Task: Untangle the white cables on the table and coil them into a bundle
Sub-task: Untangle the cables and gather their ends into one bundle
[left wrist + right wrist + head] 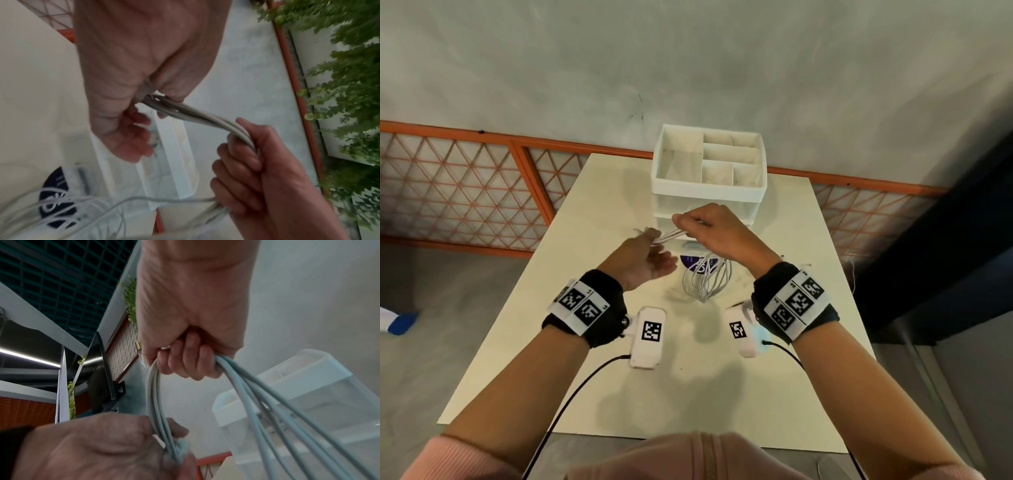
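Note:
Several strands of white cable [670, 236] run taut between my two hands above the cream table [619, 383]. My left hand [654, 241] pinches one end of the strands between thumb and fingers; its pinch [152, 97] shows close up. My right hand [690, 224] is a fist curled round the same strands [197, 117], in front of the organiser. From the right hand [185, 365] the cables [267, 404] hang down in loose loops [705, 282] to the tabletop. The cable ends are hidden inside the hands.
A white organiser box [709, 192] with several open compartments stands at the table's far edge, just behind my hands. A white packet with a dark blue round label [689, 263] lies under the hanging loops. An orange lattice fence [465, 192] runs beyond the table.

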Demonstrator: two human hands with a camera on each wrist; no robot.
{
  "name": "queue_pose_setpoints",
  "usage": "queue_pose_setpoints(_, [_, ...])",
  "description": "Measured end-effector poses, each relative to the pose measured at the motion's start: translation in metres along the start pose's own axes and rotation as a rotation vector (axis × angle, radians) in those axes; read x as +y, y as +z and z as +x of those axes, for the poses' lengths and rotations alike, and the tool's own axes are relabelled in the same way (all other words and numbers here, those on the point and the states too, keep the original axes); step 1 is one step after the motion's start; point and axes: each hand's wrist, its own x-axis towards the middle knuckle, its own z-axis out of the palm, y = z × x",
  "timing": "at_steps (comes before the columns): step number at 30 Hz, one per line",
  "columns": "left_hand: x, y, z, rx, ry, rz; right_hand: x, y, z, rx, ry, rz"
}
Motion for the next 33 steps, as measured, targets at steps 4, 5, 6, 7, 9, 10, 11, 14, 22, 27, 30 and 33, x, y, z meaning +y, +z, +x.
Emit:
queue_pose_setpoints(4, [-0.013,0.001,0.003,-0.03,0.059,0.339,0.002,-0.009,0.006,-0.025,0.085,0.026])
queue_pose_setpoints(5, [-0.013,0.002,0.003,0.005,0.143,0.426,0.003,-0.011,0.006,-0.025,0.101,0.036])
queue_pose_setpoints(6, [-0.012,0.004,0.004,-0.001,0.239,0.494,0.003,-0.013,0.007,-0.024,0.112,0.047])
queue_pose_setpoints(7, [-0.01,0.007,0.001,-0.062,0.325,0.543,0.003,-0.014,0.007,-0.019,0.117,0.049])
queue_pose_setpoints(9, [-0.005,0.013,-0.007,-0.205,0.41,0.549,0.003,-0.013,0.007,-0.012,0.143,0.034])
queue_pose_setpoints(10, [-0.004,0.015,-0.009,-0.241,0.425,0.533,0.003,-0.012,0.008,-0.002,0.163,0.037])
queue_pose_setpoints(11, [-0.003,0.018,-0.013,-0.253,0.433,0.532,0.003,-0.012,0.008,0.009,0.181,0.049])
queue_pose_setpoints(14, [-0.005,0.022,-0.017,-0.317,0.447,0.508,0.007,-0.017,0.01,0.031,0.223,0.071])
queue_pose_setpoints(22, [0.016,0.027,-0.027,-0.411,0.586,0.367,0.025,-0.019,0.008,-0.053,0.16,0.489])
queue_pose_setpoints(27, [0.028,0.023,-0.018,-0.377,0.633,0.303,0.038,0.009,0.0,-0.065,0.223,0.626])
queue_pose_setpoints(30, [0.016,0.024,-0.016,-0.36,0.608,0.345,0.034,0.014,0.0,0.036,0.257,0.579])
queue_pose_setpoints(33, [0.01,0.028,-0.014,-0.325,0.664,0.431,0.028,0.015,0.0,0.032,0.256,0.507])
